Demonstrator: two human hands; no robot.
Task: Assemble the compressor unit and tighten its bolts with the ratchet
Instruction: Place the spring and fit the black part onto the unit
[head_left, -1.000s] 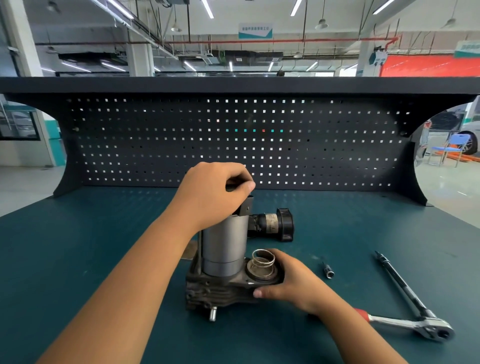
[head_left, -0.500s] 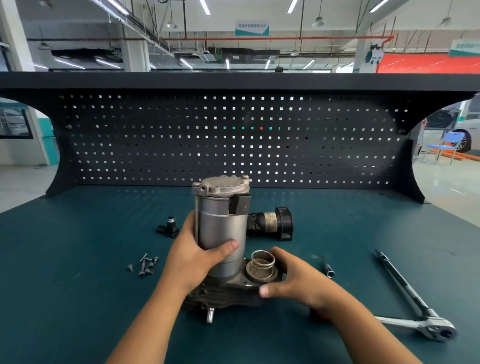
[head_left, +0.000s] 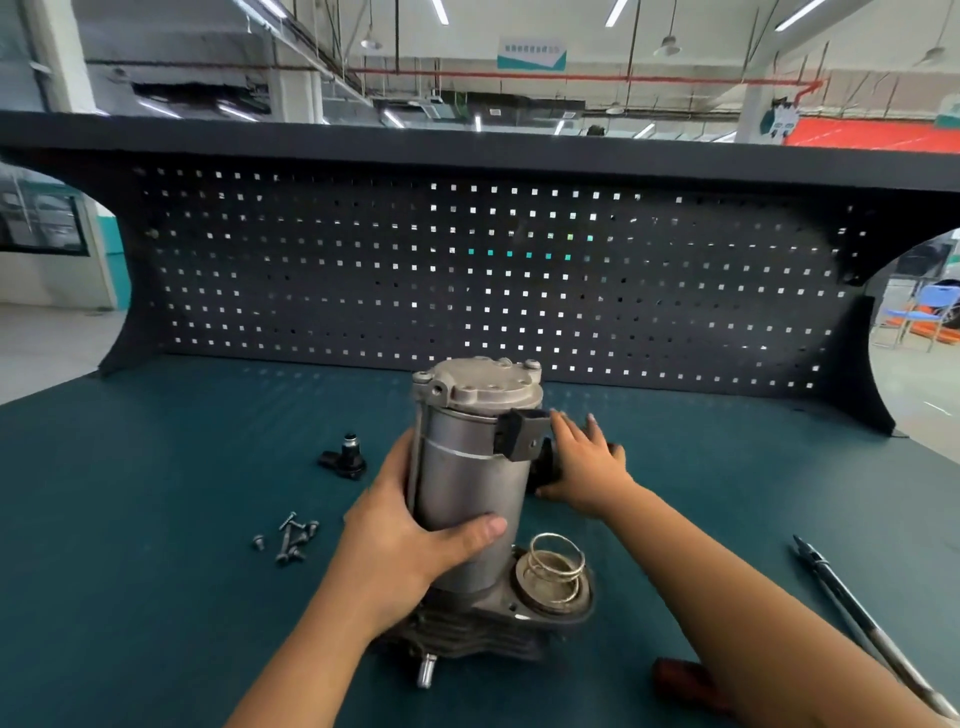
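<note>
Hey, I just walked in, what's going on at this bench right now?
A person is putting a compressor together on the bench. The left hand grips the upright cylinder, which stands on the base. The right hand, fingers straight, reaches to a dark part behind it. A spring sits in the base beside the cylinder. Loose bolts lie to the left. The ratchet lies unheld by the right forearm.

The left hand (head_left: 410, 525) grips the compressor (head_left: 470, 467) from its left, thumb across the front; the right hand (head_left: 587, 462) reaches just right of it, fingers outstretched.
</note>
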